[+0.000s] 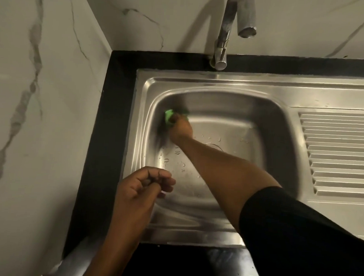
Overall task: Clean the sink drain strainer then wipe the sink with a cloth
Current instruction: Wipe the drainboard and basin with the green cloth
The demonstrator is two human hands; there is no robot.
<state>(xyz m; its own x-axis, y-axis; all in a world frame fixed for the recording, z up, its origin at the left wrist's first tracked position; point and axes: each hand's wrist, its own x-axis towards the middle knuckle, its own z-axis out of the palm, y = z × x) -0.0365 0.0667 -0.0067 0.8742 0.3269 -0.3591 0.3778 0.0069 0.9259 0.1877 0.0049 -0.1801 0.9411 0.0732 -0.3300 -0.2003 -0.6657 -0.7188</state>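
My right hand (180,128) reaches deep into the stainless steel sink (266,124) and grips a green cloth (169,115), pressed against the basin's far-left wall; the cloth is blurred. The drain (212,145) shows as a round rim just right of my right forearm, mostly hidden by it, and I cannot tell whether a strainer sits in it. My left hand (143,187) hovers over the sink's near-left corner with fingers loosely curled; whether it pinches something small is unclear. Water drops dot the basin floor.
A chrome tap (223,44) stands at the back, its spout (246,18) above the basin. A ribbed draining board (337,151) lies to the right. A black counter edge (107,118) frames the sink, with marble walls (44,91) left and behind.
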